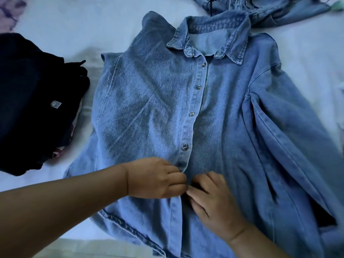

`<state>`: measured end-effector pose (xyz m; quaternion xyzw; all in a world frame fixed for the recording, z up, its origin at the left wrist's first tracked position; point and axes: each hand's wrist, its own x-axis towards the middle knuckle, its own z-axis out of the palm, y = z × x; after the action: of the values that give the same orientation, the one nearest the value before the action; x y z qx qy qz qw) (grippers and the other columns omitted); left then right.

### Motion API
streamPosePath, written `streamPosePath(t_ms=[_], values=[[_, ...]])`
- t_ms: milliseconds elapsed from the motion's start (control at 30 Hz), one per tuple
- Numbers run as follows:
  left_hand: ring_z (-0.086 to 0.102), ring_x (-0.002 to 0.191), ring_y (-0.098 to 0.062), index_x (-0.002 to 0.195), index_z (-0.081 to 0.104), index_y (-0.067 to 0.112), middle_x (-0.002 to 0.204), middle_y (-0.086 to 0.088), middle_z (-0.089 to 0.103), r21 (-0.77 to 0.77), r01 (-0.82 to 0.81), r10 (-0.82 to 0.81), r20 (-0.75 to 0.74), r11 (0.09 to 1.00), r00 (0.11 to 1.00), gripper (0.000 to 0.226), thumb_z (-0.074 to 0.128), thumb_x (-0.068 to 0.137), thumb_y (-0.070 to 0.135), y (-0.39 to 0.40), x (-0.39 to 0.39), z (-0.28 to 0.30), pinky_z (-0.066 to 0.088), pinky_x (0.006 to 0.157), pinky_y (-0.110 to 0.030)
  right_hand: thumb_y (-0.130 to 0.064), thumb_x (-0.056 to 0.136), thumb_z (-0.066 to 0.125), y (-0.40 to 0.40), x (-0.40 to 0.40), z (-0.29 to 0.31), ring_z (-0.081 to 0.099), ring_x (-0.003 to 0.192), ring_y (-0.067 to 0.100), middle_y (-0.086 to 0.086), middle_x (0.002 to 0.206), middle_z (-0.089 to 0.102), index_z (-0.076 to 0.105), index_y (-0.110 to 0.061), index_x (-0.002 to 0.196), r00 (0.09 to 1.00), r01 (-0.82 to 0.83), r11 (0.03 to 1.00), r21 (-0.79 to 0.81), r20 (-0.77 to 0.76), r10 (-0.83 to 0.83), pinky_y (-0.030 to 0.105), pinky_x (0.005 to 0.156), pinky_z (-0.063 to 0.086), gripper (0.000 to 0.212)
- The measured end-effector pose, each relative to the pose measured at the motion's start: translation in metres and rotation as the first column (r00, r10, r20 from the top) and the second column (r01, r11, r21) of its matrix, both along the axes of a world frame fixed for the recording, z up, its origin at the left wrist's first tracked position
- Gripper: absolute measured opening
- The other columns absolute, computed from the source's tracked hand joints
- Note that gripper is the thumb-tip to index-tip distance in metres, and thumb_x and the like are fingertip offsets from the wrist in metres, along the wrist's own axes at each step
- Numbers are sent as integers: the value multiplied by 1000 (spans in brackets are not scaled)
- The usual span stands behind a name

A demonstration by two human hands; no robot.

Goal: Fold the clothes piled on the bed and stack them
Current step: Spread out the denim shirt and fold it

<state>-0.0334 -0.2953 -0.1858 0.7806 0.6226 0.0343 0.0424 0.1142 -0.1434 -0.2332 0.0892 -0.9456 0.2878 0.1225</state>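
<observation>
A light blue denim shirt (152,101) lies face up on the white bed sheet (74,23), collar at the far end, with several buttons fastened down the front placket. My left hand (154,178) pinches the left edge of the placket low on the shirt. My right hand (214,202) meets it from the right, its fingers curled on the other edge of the placket at the same spot. The shirt's right sleeve (290,146) is spread out to the right.
A stack of dark folded clothes (33,101) sits on the bed at the left. More denim clothing (270,10) lies crumpled beyond the collar at the top right. A patterned fabric shows at the top left corner.
</observation>
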Motion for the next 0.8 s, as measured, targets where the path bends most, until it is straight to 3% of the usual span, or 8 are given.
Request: streamPosePath(t_ms=[100, 233, 367, 533, 700, 800], values=[[60, 64, -18, 102, 52, 11, 84, -2, 67, -11, -62, 62, 46, 998, 997, 18, 35, 98, 11, -6, 2, -2, 50, 58, -29, -16, 84, 47, -4, -7, -2, 43, 74, 20, 2, 78, 58, 64, -16, 90, 999, -14, 999, 43, -43, 16, 32, 67, 36, 18], [58, 68, -21, 101, 48, 11, 86, -6, 67, 42, -146, 141, 110, 988, 984, 24, 24, 103, 13, -13, -1, -3, 49, 65, -30, -11, 74, 45, -13, -16, -3, 40, 73, 19, 1, 77, 56, 53, -17, 92, 998, -56, 995, 82, -32, 59, 29, 65, 28, 20], [46, 73, -20, 100, 47, 12, 89, -8, 64, 72, -160, 150, 122, 985, 981, 23, 25, 103, 12, -24, -1, -5, 46, 68, -29, -11, 66, 42, -13, -30, -2, 36, 75, 18, -1, 76, 50, 60, -16, 75, 981, -191, 979, 68, 3, 192, 26, 66, 25, 21], [44, 77, -20, 101, 47, 11, 97, -9, 59, 106, -166, 149, 148, 980, 978, 24, 23, 103, 11, -29, -4, -7, 41, 74, -28, -13, 70, 50, -8, -32, -5, 38, 77, 17, -4, 80, 46, 47, -24, 90, 957, -289, 946, 145, 17, 290, 29, 66, 28, 23], [43, 76, -20, 100, 47, 11, 95, -9, 60, 87, -179, 164, 159, 980, 974, 22, 26, 103, 12, -34, -3, -12, 43, 71, -29, -18, 74, 44, -10, -44, -2, 43, 73, 19, -3, 74, 50, 62, -24, 68, 948, -300, 901, 313, -10, 319, 31, 66, 27, 20], [46, 77, -21, 102, 47, 11, 102, -7, 49, 88, -183, 169, 146, 979, 975, 21, 26, 103, 12, -37, -3, -16, 44, 72, -29, -14, 77, 44, -13, -43, -3, 46, 66, 18, -3, 71, 53, 65, -22, 70, 943, -281, 894, 350, -70, 324, 30, 65, 27, 23]])
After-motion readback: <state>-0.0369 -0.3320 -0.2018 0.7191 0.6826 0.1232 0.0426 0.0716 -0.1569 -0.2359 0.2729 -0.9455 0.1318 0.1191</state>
